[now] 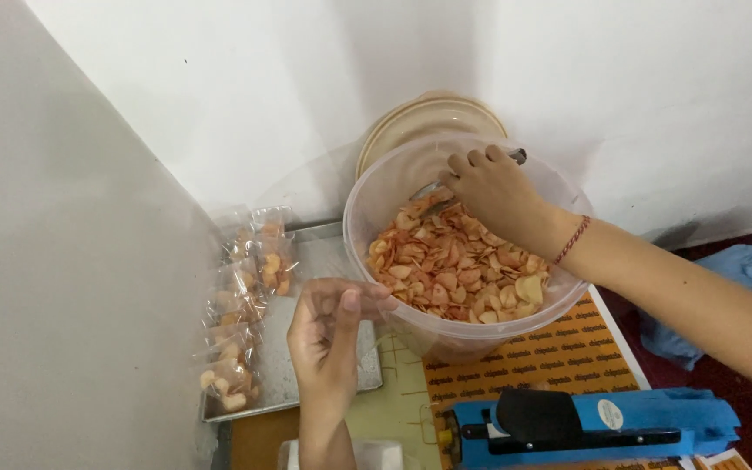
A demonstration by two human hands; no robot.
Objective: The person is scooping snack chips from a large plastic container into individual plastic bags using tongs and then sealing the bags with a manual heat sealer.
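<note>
The right hand reaches down into a large clear plastic tub, fingers curled shut around the handle of a metal scoop whose bowl lies just ahead of the knuckles on the heap of orange-pink chips that fills the tub's lower part. A red thread bracelet circles that wrist. The left hand hangs just outside the tub's near wall, palm turned toward the camera, thumb pressed against bent fingers; what it pinches, if anything, cannot be told. Left of this hand a metal tray carries a row of small clear bags of chips along its far edge. Below both hands sits a blue heat sealer on a patterned orange sheet. A round tan lid leans on the white wall behind the tub.
</note>
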